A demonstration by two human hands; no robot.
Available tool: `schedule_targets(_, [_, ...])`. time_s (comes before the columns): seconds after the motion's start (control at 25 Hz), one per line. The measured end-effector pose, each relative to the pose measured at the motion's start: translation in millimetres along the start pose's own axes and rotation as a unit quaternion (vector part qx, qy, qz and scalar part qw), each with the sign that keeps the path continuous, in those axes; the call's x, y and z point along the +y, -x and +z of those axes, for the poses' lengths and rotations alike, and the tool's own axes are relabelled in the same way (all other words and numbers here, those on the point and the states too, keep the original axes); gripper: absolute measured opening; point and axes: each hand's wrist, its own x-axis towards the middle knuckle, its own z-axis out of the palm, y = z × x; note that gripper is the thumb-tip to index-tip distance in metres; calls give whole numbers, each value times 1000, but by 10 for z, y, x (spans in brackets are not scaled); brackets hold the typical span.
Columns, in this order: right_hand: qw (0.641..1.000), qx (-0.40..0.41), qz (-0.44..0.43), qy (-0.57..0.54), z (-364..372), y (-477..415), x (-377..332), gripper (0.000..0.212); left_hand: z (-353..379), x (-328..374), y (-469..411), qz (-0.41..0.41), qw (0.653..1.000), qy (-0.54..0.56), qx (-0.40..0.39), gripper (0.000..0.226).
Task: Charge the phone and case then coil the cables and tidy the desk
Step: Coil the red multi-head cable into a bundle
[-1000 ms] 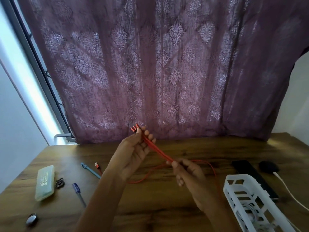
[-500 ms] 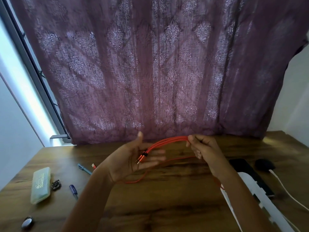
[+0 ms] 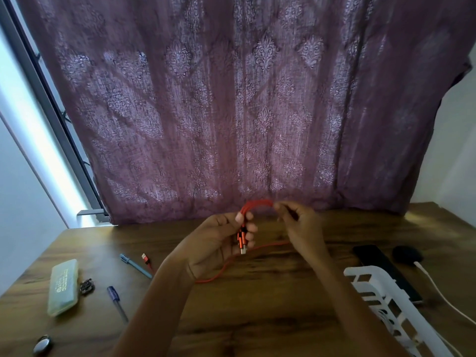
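Fingers [image 3: 253, 228] pinching red cable [image 3: 257, 203], wooden desk [image 3: 278, 320], purple curtain [image 3: 231, 112] behind

Orange-red cable [image 3: 253, 206] — purple damask-patterned curtain [image 3: 231, 112] — white basket [image 3: 381, 297], brown woodgrain desk [image 3: 257, 318]

The left hand [image 3: 216, 243] grips the orange cable [image 3: 257, 203] by its plug ends; the right hand [image 3: 301, 228], just beside it, pinches the cable's arch. A slack strand drops below both hands onto the worktop [image 3: 257, 310]. White basket [image 3: 373, 284] and dark phone [image 3: 378, 264] lie right of the right hand, a blue pen [image 3: 136, 266] left of the left hand.
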Motion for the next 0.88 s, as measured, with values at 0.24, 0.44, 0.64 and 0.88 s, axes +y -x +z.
schedule_targets(0.24, [963, -103, -76, 236, 312, 494, 18, 54, -34, -13, -138, 120, 985, 91, 86, 21])
schedule_targets(0.44, [976, -89, -55, 189, 360, 805, 30, 33, -180, 27, -206, 211, 952, 135, 175, 24])
schedule_targets(0.64, [918, -31, -253, 304, 304, 870, -42, 21, -254, -91, -240, 250, 936, 24, 246, 22])
schedule_targets(0.88, [871, 25, -383, 307, 10, 648, -370, 24, -366, -256, -260, 283, 870, -269, 302, 19])
